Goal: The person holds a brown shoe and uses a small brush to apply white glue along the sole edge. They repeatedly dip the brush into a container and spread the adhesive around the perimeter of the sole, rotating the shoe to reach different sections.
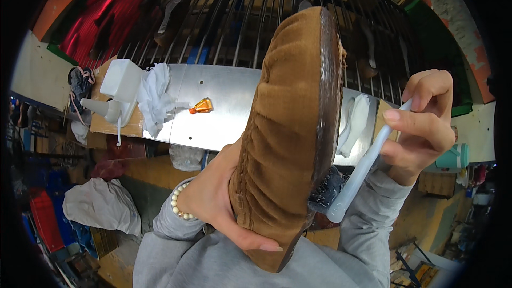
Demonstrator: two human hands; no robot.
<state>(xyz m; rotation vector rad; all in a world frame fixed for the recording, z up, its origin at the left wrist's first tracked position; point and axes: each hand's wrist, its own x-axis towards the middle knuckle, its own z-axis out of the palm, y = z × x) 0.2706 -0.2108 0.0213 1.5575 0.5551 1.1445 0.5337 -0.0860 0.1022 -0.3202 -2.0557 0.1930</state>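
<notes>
A brown suede shoe (280,122) with gathered, pleated sides stands on end in front of me. Its sole edge (320,101) faces right and looks dark and wet. Wrapped round the shoe's lower left side is my left hand (216,189), closed, thumb across the suede; a beaded bracelet circles that wrist. My right hand (426,120) is closed in a pinch on the handle of a white plastic brush (365,173). The brush slants down toward the sole, and its dark bristles (328,189) are against or very near it; the exact contact is hidden.
Beyond the shoe runs a metal bench (229,82) and a rack of metal rods (234,26) carrying shoes, red-lit at left. On the bench are a white spouted bottle (121,82), crumpled white paper (154,96), an orange packet (201,106) and white strips (353,122). A teal container (453,156) stands right.
</notes>
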